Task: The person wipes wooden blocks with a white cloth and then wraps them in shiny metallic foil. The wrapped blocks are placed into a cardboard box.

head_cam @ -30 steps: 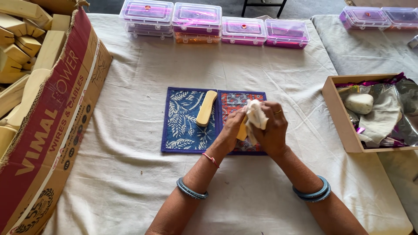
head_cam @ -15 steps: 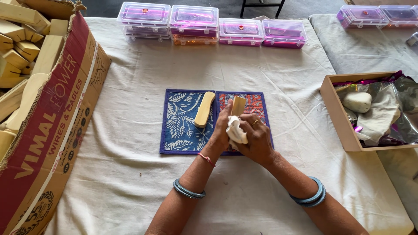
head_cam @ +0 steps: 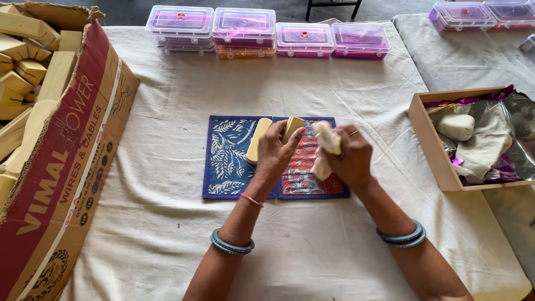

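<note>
My left hand [head_cam: 277, 153] grips a pale wooden block [head_cam: 292, 127] and holds it upright over a patterned mat. My right hand [head_cam: 350, 157] is closed around a crumpled white cloth [head_cam: 326, 146] just right of the block. A second wooden block [head_cam: 258, 140] lies flat on the blue leaf-print mat [head_cam: 225, 159]. The red and blue mat [head_cam: 305, 173] lies next to it, under my hands. Both wrists wear blue bangles.
A large red cardboard box [head_cam: 61, 161] of wooden blocks stands at the left. Several clear plastic boxes with pink contents [head_cam: 266, 30] line the far edge. A wooden tray [head_cam: 426, 139] with white lumps and foil wrap sits at the right. White cloth covers the table.
The cloth has come off the block: my left hand now holds the block alone, and my right hand has drawn the cloth away to the right.
</note>
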